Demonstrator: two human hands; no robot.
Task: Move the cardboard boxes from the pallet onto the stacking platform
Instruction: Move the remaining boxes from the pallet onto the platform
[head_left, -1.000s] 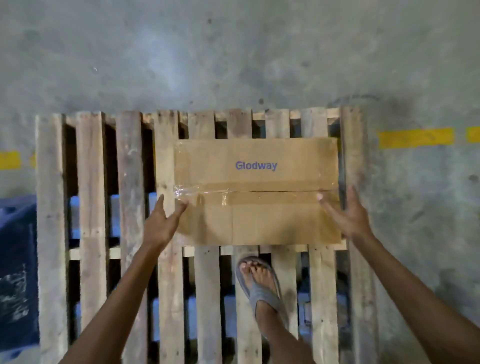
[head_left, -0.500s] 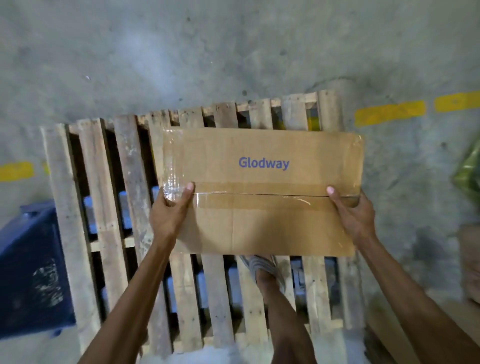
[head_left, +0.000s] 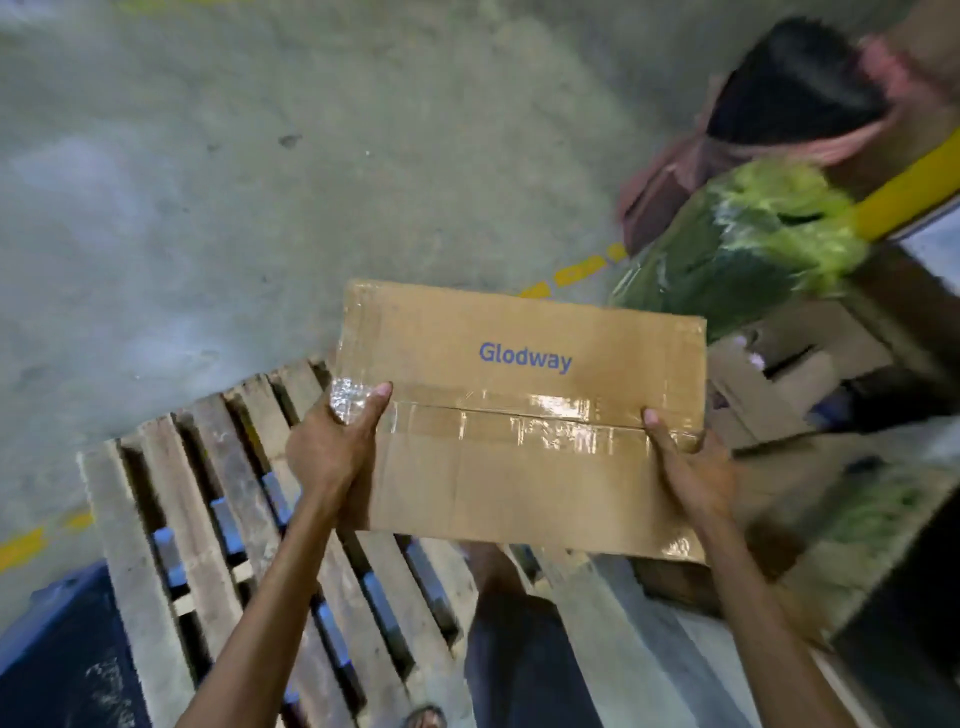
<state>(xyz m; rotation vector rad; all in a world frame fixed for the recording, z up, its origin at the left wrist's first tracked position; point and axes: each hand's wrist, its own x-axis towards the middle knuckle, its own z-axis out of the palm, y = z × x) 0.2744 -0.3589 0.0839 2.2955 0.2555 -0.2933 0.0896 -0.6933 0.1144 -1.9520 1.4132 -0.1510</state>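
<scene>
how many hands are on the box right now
2. The left hand grips the box at its left end, thumb on the taped seam. The right hand grips the right end, thumb on the same seam. The fingers underneath are hidden.

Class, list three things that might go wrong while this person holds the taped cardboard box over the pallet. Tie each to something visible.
1. The left hand and right hand grip the cardboard box only at its ends, thumbs on glossy tape; it may slip.
2. The pallet has wide gaps between slats; a foot might catch.
3. Another person is close on the right; the box could bump them.
</scene>
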